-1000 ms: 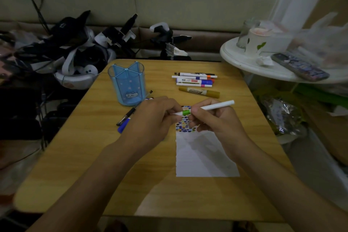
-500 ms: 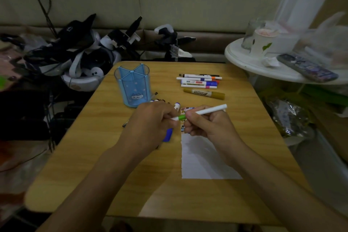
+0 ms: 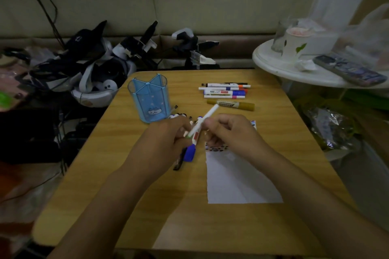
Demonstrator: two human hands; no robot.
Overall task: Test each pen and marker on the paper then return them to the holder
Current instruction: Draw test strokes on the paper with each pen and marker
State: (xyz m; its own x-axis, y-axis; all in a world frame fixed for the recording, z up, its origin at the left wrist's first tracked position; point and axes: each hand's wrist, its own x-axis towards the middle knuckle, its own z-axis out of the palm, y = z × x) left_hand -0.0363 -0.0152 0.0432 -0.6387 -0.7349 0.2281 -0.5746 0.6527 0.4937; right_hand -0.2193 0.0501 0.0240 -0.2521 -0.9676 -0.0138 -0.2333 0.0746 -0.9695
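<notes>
A white marker (image 3: 203, 121) is held between the two hands above the middle of the wooden table (image 3: 294, 132). Its barrel is gripped by the curled fingers of the right hand (image 3: 229, 132), and its bare white end is tilted up and away toward the far right. Its lower end, where a trace of green is seen, is met by the fingertips of the left hand (image 3: 166, 139), which are curled and pinched around that end; the exact contact is blurred, and whether a cap is on or off cannot be told.

Beneath the left hand, further pens are laid on the table: a marker with a blue cap (image 3: 190, 152) is seen just under the hands, with a black pen (image 3: 179, 163) beside it, both partly hidden by the left hand.

The sheet of paper (image 3: 237, 181) lies flat under and in front of the right hand, and a band of coloured marks (image 3: 216, 148) is seen at its far edge, just below the right hand's fingers.

The blue holder (image 3: 149, 99) stands upright on the table beyond the left hand, near it but apart. A row of markers (image 3: 224, 91) is laid side by side at the far side of the table, well beyond the right hand, and a yellow-brown marker (image 3: 231, 105) lies closest to the hands.
</notes>
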